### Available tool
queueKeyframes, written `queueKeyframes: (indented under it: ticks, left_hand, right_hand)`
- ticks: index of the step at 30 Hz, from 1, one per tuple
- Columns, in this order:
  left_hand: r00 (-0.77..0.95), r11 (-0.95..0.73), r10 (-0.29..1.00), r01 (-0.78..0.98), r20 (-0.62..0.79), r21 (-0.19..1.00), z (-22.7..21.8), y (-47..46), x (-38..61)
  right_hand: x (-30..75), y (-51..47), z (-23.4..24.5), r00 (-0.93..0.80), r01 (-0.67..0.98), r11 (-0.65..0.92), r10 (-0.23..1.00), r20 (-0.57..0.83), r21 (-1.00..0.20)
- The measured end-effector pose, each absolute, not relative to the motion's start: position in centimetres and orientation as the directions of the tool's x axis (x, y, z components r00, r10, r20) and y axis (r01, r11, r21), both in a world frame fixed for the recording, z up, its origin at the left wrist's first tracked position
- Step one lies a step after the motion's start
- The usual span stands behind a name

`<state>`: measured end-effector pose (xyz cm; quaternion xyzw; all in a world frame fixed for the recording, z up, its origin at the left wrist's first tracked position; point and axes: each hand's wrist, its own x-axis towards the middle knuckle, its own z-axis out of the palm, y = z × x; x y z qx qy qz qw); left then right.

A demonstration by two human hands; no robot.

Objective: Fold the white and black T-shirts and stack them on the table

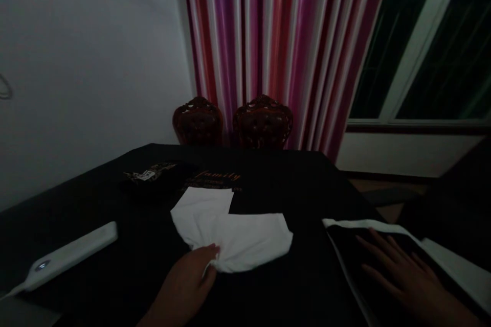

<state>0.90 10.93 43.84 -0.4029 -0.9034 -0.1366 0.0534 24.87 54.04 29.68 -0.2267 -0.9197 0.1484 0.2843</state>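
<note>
My left hand (190, 278) pinches the near edge of a white cloth (253, 240) between thumb and fingers. The cloth bunches into creases at the pinch and fans out over the dark tabletop in two lobes, with a notch at its far side. On the right, my right hand (406, 271) lies with fingers spread on a flat black piece with white edges (345, 250). Dim light hides what that piece is made of. A white strip (460, 265) runs along its right side.
A white power strip (72, 253) with a cord lies at the left of the black-covered table (299, 179). A dark bag-like item with gold print (151, 173) sits farther back. Beyond the far edge stand two carved chairs (197, 122), before a striped curtain (276, 51).
</note>
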Motion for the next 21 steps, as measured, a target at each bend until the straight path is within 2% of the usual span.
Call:
queueKeyframes:
  ticks: [2,5,7,9,11,14,17,19,21]
  left_hand:
    - [-0.652,0.631,0.734,0.759,0.19,0.163,44.3,9.6,1.9]
    - [-0.549,0.526,0.804,0.836,0.23,0.155,45.4,10.4,4.3]
    - [-0.46,0.427,0.865,0.884,0.199,0.187,45.4,12.6,6.7]
    - [-0.399,0.364,0.91,0.899,0.111,0.242,44.6,15.4,9.1]
    - [-0.419,0.39,0.906,0.881,0.056,0.268,43.3,17.9,10.7]
    - [-0.542,0.497,0.835,0.816,0.092,0.296,41.5,20.1,11.1]
    - [-0.666,0.532,0.732,0.69,0.143,0.491,40.8,20.3,10.3]
    - [-0.714,0.486,0.688,0.588,0.131,0.647,40.7,19.9,9.8]
    - [-0.716,0.412,0.688,0.519,0.118,0.749,40.8,19.6,9.9]
  right_hand:
    - [24.3,52.5,32.0,-0.778,0.328,0.874,0.465,0.422,-0.359]
    - [22.8,48.1,36.2,-0.861,0.201,0.914,0.336,0.382,-0.352]
    - [21.7,44.7,38.1,-0.92,0.115,0.918,0.242,0.307,-0.379]
    - [20.8,41.9,38.9,-0.957,0.072,0.913,0.176,0.231,-0.401]
    - [20.1,40.0,38.8,-0.969,0.064,0.903,0.158,0.191,-0.424]
    - [19.5,39.0,38.3,-0.97,0.047,0.855,0.162,0.181,-0.517]
    - [19.3,38.7,38.5,-0.979,-0.017,0.718,0.13,0.158,-0.695]
    - [19.2,38.2,38.9,-0.983,-0.04,0.577,0.124,0.136,-0.816]
    - [18.8,37.2,39.1,-0.983,-0.046,0.436,0.138,0.118,-0.899]
